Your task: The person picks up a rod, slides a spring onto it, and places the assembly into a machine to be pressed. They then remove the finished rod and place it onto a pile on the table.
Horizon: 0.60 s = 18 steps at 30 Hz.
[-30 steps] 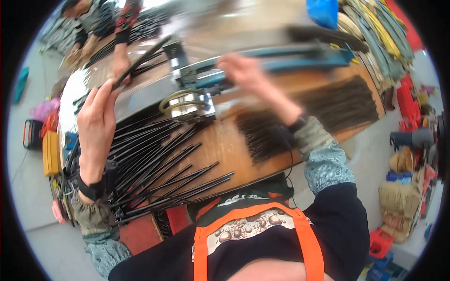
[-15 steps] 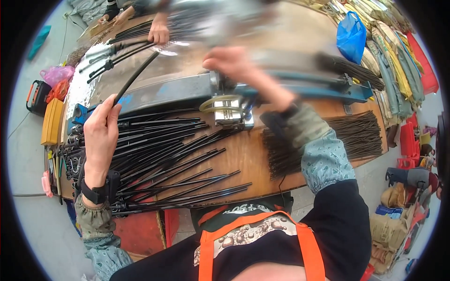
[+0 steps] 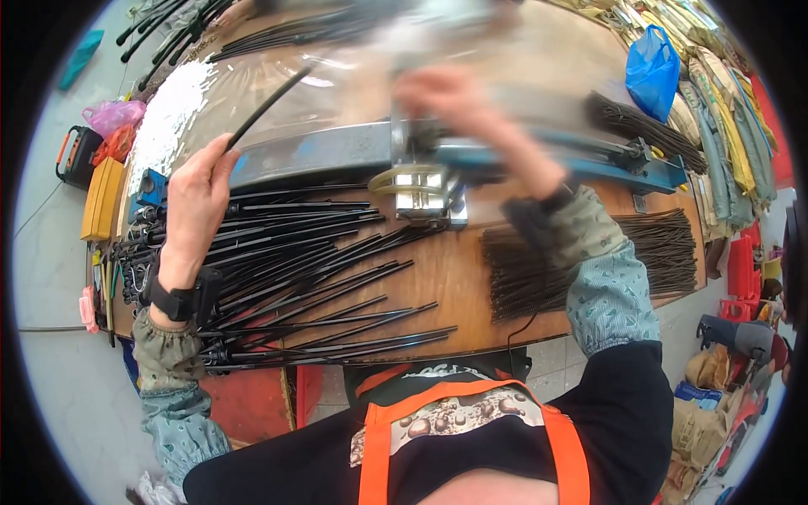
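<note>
My left hand (image 3: 200,189) is closed around the lower end of a black rod (image 3: 271,106), which slants up and to the right over the long grey metal rail (image 3: 311,151). Blurred by motion, my right hand (image 3: 442,94) is raised over the middle of a blue and grey bench machine (image 3: 606,164); whether its fingers hold anything cannot be made out. Below it sits a shiny metal block (image 3: 419,199) with a yellowish hose looped beside it. Many black rods with thicker fittings at their left ends (image 3: 295,252) lie fanned out beneath my left hand.
Thin dark rods (image 3: 656,252) lie in a wide bundle at right, with another bunch (image 3: 644,126) behind the machine. Small white pieces (image 3: 172,118) are heaped at far left. More black rods (image 3: 286,34) lie across the table, near a blurred co-worker. A blue bag (image 3: 652,74) stands at back right.
The view has shifted slightly. The co-worker's hand has left the far rods, and fitted rods now show at top left. My left hand still holds its rod; my right hand stays blurred above the machine.
</note>
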### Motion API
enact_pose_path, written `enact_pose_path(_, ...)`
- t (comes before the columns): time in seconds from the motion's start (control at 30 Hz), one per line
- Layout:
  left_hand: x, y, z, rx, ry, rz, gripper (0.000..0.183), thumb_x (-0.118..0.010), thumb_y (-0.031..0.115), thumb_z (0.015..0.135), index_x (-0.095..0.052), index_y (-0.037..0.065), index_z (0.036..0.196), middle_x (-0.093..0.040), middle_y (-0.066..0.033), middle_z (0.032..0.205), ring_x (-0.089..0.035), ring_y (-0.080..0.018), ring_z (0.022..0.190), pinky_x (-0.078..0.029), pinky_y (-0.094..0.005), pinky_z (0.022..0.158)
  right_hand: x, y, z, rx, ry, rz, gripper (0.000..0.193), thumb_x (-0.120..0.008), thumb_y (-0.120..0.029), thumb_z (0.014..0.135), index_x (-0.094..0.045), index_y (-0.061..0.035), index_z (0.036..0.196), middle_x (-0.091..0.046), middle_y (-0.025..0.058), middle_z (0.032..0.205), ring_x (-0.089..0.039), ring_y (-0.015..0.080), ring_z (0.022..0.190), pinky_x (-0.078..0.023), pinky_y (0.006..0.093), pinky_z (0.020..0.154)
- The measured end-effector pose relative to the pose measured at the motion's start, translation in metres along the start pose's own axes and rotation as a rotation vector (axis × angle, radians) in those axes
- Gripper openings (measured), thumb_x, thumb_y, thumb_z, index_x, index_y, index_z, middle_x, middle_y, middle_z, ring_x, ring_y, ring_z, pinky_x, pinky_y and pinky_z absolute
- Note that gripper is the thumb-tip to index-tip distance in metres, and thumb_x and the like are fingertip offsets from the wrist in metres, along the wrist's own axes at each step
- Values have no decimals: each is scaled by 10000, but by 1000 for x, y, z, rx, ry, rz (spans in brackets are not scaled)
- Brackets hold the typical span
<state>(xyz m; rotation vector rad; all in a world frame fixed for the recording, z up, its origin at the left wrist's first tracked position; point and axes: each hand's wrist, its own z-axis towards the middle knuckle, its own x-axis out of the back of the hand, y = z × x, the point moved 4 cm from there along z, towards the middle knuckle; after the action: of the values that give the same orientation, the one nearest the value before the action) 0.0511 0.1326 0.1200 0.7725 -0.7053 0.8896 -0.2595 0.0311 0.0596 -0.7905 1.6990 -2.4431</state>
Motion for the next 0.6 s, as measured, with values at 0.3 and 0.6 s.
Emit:
enact_pose_path(0.3, 0, 10, 1, 84, -22, -40, 226, -641, 139, 940, -654, 1, 1118, -660, -207, 825, -620, -254, 662, -497, -315, 646, 1, -8, -1, 187, 77, 134, 186, -699, -198, 909, -740, -42, 1001, -707, -11, 806, -643, 49, 763, -525, 203, 712)
enact_pose_path(0.6, 7, 1, -6, 54, 16, -10, 232, -641, 144, 940, -658, -1, 1121, -671, -215, 869, -646, -276, 701, -507, -322, 666, -25, -4, 14, 115, -33, -208, 245, -642, -275, 942, -725, -60, 1025, -722, 62, 805, -681, 121, 758, -534, 269, 726)
